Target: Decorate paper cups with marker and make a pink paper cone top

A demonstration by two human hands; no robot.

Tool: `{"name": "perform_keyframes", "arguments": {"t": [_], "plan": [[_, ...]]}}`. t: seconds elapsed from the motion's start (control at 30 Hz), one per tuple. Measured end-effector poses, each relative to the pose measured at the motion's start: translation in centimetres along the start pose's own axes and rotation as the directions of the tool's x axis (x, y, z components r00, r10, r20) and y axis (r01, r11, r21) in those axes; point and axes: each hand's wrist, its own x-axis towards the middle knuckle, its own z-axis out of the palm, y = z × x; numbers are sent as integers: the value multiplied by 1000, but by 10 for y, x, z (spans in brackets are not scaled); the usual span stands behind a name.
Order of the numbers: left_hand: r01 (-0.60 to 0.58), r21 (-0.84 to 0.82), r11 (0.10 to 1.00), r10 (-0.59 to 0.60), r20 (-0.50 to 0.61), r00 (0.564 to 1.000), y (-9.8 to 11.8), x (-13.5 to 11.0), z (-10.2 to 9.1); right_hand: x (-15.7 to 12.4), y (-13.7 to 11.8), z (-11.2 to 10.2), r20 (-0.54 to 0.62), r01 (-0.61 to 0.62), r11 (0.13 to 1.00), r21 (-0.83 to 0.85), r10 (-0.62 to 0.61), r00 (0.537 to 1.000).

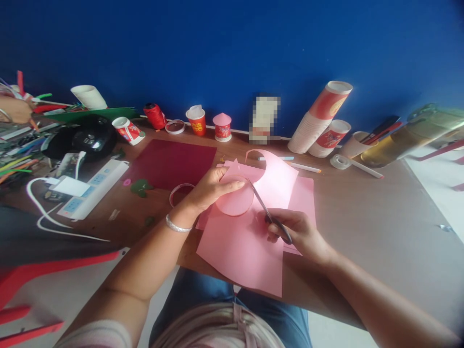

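"Pinching pink paper in the left hand?"
"Yes, spread between both hands, thumb over a pink circle."
"And grasping scissors in the right hand?"
"Yes, tips near its edge."
"Beyond the left hand?"
"A dark-red sheet on the table."

Single close head-worn view, forward and down over the desk, blue wall beyond

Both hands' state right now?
Left hand: closed, holding a round pink paper piece.
Right hand: closed, holding black-handled metal scissors.
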Motion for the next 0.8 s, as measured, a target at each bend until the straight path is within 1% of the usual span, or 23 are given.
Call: {"name": "perform_keyframes", "arguments": {"t": [0.17, 0.43, 0.6, 0.8], "plan": [[-16, 35, 999, 16, 9, 1000, -1, 0, -1, 0, 0, 0, -1, -9, 1000, -14, 9, 1000], [-7, 33, 999, 7, -4, 1000, -2, 0, -1, 0, -1, 0, -4, 11, 998, -62, -11, 1000], [-8, 5, 1000, 8, 10, 1000, -2, 0, -2, 0, -1, -1, 4, 9, 998, -55, -9, 1000], [-11, 6, 1000, 11, 1, 1000, 0, 0, -1, -2, 0, -2, 7, -1, 1000, -26, 1, 1000]]}}
